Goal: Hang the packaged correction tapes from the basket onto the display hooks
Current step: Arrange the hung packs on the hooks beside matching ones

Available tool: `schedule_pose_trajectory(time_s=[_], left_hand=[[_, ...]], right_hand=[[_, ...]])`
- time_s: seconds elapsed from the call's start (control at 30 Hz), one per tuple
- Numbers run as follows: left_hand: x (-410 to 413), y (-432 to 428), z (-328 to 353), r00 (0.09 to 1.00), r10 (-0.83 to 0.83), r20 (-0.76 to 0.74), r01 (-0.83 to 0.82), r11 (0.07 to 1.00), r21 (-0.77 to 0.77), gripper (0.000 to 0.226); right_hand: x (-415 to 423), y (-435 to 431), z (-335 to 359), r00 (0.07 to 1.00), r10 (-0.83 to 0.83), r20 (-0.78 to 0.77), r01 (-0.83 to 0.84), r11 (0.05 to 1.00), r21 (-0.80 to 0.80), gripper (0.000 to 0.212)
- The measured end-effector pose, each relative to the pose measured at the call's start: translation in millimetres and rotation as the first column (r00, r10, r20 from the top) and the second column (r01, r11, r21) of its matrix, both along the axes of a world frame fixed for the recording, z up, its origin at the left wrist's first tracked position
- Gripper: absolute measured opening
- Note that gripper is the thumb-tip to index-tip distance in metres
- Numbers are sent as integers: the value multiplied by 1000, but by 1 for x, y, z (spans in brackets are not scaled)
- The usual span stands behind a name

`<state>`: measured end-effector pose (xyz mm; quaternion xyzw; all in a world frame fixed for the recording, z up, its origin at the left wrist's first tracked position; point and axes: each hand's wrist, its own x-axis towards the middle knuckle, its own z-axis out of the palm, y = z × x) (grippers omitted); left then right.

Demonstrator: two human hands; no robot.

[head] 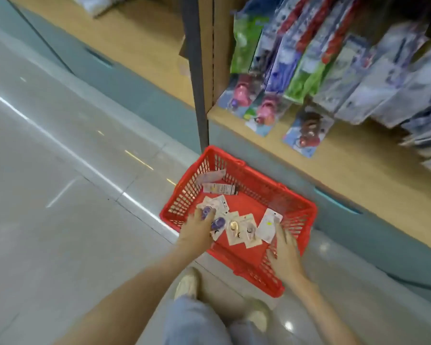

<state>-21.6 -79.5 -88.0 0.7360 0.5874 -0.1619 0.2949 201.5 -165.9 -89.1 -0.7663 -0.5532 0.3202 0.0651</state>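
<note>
A red plastic basket [296, 215] stands on the floor below the shelf. Several carded correction tapes lie flat in it: purple ones [218, 223] on the left, a gold one [234, 226] in the middle and a pale card [269, 221] on the right. My left hand [197, 231] reaches into the basket, its spread fingers resting on the purple packs. My right hand [285, 252] hovers over the basket's near right wall with straight, blurred fingers and holds nothing; its fingertips are just short of the pale card. Motion blur hides the display hooks.
Hanging stationery packs [309, 70] fill the shelf section above the basket to the right, over a wooden ledge [346, 155]. A dark upright post [197, 83] divides the shelving. Grey tiled floor [60, 195] stretches left. My shoes [188, 282] stand just before the basket.
</note>
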Motion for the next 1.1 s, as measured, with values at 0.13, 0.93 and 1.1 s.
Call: schedule_pose_trajectory(time_s=[0.13, 0.93, 1.1], left_hand=[[7, 29, -155, 992, -6, -123, -5, 996, -95, 75], [45, 77, -322, 907, -145, -396, 81, 981, -174, 115], [54, 82, -305, 919, -106, -381, 32, 980, -194, 113]], right_hand=[[-11, 20, -154, 971, 234, 50, -231, 971, -57, 88], [-32, 111, -351, 971, 56, 232, -6, 977, -211, 93], [-51, 116, -353, 990, -75, 118, 86, 992, -93, 95]])
